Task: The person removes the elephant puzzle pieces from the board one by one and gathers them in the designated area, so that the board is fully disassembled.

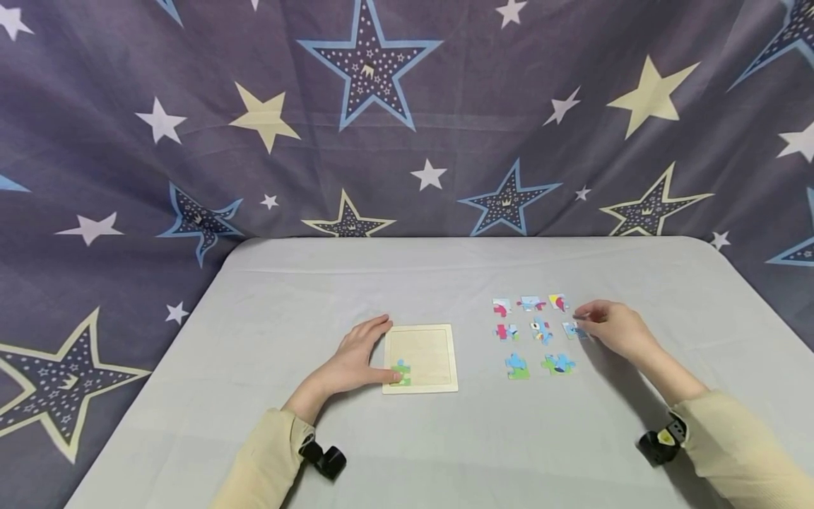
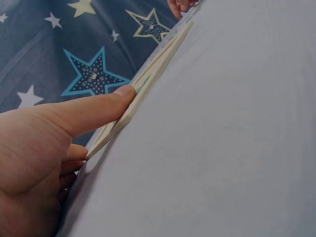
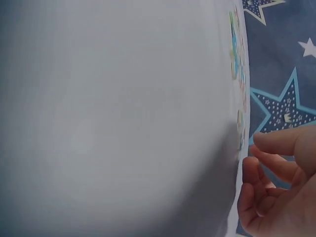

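My left hand (image 1: pixel 354 357) rests at the left side of a square wooden puzzle tray (image 1: pixel 453 360). Its thumb is straight and presses on a green puzzle piece (image 1: pixel 404 370) in the tray's lower left corner; the other fingers reach along the left edge. In the left wrist view, fingertips touch the tray's rim (image 2: pixel 163 69). My right hand (image 1: pixel 617 329) hovers beside a blue puzzle piece (image 1: pixel 571 329), thumb and index finger close together, the other fingers loosely curled in the right wrist view. Nothing shows between its fingertips.
Several other puzzle pieces lie in rows right of the tray, among them a pink one (image 1: pixel 501 307), a blue-and-green one (image 1: pixel 518 366) and a wider one (image 1: pixel 559 364). A grey cloth covers the table (image 1: pixel 445 452). Behind it hangs a star-patterned curtain (image 1: pixel 445 141).
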The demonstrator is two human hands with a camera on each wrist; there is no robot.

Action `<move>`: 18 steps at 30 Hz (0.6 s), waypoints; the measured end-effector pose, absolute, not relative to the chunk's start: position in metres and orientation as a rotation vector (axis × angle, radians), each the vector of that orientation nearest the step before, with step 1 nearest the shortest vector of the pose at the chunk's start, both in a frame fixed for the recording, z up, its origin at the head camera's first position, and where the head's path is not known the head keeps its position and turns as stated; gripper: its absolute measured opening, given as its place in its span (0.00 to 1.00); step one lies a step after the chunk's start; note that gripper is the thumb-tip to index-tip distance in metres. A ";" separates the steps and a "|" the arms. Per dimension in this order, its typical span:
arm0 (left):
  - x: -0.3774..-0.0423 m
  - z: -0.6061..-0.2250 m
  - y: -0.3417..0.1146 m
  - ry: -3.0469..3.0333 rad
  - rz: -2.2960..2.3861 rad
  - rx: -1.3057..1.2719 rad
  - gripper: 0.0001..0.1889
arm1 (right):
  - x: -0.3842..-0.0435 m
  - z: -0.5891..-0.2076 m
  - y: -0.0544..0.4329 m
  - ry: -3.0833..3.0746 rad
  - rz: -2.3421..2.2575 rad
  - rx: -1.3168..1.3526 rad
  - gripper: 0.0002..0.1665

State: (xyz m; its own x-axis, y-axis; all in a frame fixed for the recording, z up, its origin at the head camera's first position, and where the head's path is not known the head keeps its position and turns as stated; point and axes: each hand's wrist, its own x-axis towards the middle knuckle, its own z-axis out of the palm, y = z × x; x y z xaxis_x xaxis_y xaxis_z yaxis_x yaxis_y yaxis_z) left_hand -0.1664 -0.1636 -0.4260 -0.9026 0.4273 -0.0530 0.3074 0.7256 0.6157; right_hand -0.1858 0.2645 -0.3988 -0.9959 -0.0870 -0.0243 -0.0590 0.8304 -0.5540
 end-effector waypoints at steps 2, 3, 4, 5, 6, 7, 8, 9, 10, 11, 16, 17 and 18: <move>-0.167 -0.426 -0.163 2.739 0.919 0.589 0.50 | -0.186 -0.397 0.260 2.976 -0.888 -0.133 0.15; -0.167 -0.426 -0.162 2.740 0.917 0.589 0.50 | -0.186 -0.396 0.257 2.982 -0.886 -0.147 0.15; -0.167 -0.426 -0.162 2.741 0.915 0.587 0.50 | -0.186 -0.395 0.253 2.983 -0.890 -0.162 0.15; -0.167 -0.427 -0.162 2.742 0.913 0.584 0.50 | -0.186 -0.393 0.249 2.980 -0.895 -0.176 0.14; -0.167 -0.427 -0.162 2.745 0.909 0.581 0.50 | -0.186 -0.392 0.246 2.978 -0.901 -0.192 0.14; -0.167 -0.427 -0.162 2.747 0.906 0.579 0.50 | -0.186 -0.391 0.242 2.975 -0.911 -0.209 0.13; -0.167 -0.427 -0.162 2.747 0.907 0.577 0.50 | -0.186 -0.391 0.238 2.969 -0.922 -0.218 0.13; -0.167 -0.427 -0.162 2.746 0.907 0.577 0.50 | -0.186 -0.390 0.235 2.963 -0.932 -0.227 0.13; -0.167 -0.427 -0.161 2.746 0.905 0.575 0.50 | -0.186 -0.389 0.231 2.955 -0.942 -0.234 0.13; -0.167 -0.427 -0.161 2.746 0.902 0.576 0.50 | -0.186 -0.388 0.228 2.948 -0.952 -0.239 0.13; -0.168 -0.428 -0.162 2.749 0.889 0.571 0.50 | -0.187 -0.387 0.211 2.903 -1.000 -0.285 0.13; -0.167 -0.428 -0.162 2.749 0.891 0.565 0.51 | -0.187 -0.387 0.207 2.893 -1.012 -0.298 0.13; -0.167 -0.429 -0.162 2.748 0.895 0.558 0.51 | -0.188 -0.388 0.203 2.885 -1.024 -0.313 0.12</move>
